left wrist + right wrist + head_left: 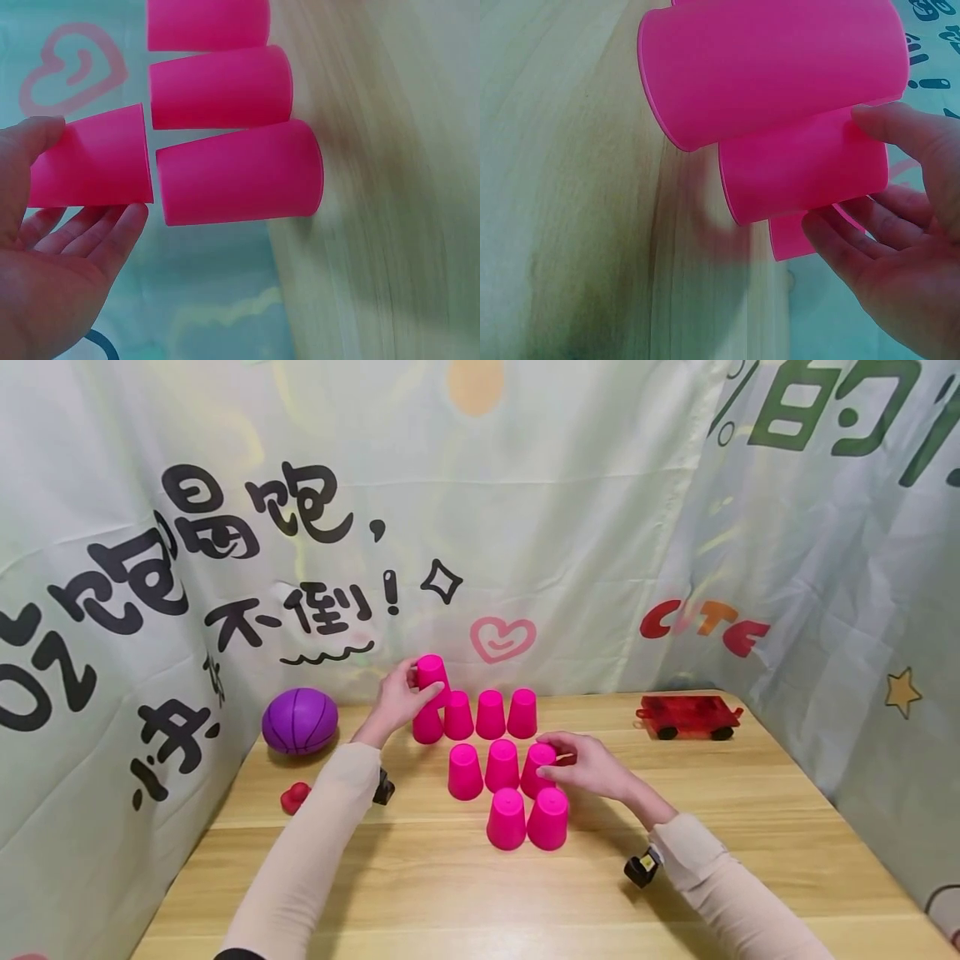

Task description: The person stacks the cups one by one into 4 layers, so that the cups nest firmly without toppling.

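My left hand (401, 697) grips an upside-down pink cup (431, 670) between thumb and fingers. This cup is close over the leftmost cup (427, 728) of the back row; in the left wrist view a thin gap shows between the held cup's rim (144, 154) and the cup tops beside it. My right hand (588, 764) holds the right-end cup (537, 772) of the middle row, thumb on one side and fingers on the other. In the right wrist view, a front-row cup (772, 67) partly covers the gripped cup (802, 169).
Several pink cups (491, 714) form the back row, three the middle row, and two (506, 820) the front. A purple ball (300, 721) and a small red object (296, 797) lie at left. A red wheeled toy (688, 717) stands at back right, near the printed curtain (585, 568).
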{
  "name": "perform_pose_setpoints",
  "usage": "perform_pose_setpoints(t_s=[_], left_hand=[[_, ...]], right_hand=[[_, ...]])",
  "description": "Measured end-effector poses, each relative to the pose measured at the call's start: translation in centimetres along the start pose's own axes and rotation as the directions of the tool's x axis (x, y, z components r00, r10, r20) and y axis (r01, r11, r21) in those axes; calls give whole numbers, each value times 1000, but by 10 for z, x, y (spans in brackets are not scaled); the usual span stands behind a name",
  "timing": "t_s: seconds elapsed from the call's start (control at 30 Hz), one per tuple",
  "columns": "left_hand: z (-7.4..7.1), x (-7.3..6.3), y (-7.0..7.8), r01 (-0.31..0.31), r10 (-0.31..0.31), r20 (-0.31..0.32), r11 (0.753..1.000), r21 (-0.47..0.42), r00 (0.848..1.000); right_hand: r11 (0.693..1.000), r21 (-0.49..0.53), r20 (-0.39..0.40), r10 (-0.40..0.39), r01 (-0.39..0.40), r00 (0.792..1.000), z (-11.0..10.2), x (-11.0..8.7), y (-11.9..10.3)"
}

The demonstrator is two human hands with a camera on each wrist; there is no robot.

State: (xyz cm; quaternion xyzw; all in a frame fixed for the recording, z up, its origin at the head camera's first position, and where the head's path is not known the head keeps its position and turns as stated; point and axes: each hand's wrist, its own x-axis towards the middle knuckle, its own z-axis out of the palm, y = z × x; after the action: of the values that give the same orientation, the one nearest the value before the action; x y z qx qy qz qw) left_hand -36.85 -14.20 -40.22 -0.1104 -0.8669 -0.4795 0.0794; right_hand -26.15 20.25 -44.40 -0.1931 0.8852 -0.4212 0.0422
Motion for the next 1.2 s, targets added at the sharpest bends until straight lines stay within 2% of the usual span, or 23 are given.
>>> perform_pose_setpoints(t_s=[0.23,0.5,0.67,0.93,1.2], left_hand=[[4,1,1,26,-26,-3,999,20,1000],[5,1,2,29,-29,-6,999,46,1000],[6,2,2,21,-20,-11,998,52,1000],[3,0,0,32,-32,-12,998,45,999],[-6,-13,0,11,-10,-11,999,41,1000]], right_hand=[[1000,-8,0,9,-9,1000,0,0,-2],[1000,-18,-14,14,-14,1000,-1,2,-5],[1000,-19,-44,-24,24,999,-7,7,-9],[999,-6,-120,-48,48,992,-25,25,-29],[997,52,-181,-45,55,983,-40,54,-46]])
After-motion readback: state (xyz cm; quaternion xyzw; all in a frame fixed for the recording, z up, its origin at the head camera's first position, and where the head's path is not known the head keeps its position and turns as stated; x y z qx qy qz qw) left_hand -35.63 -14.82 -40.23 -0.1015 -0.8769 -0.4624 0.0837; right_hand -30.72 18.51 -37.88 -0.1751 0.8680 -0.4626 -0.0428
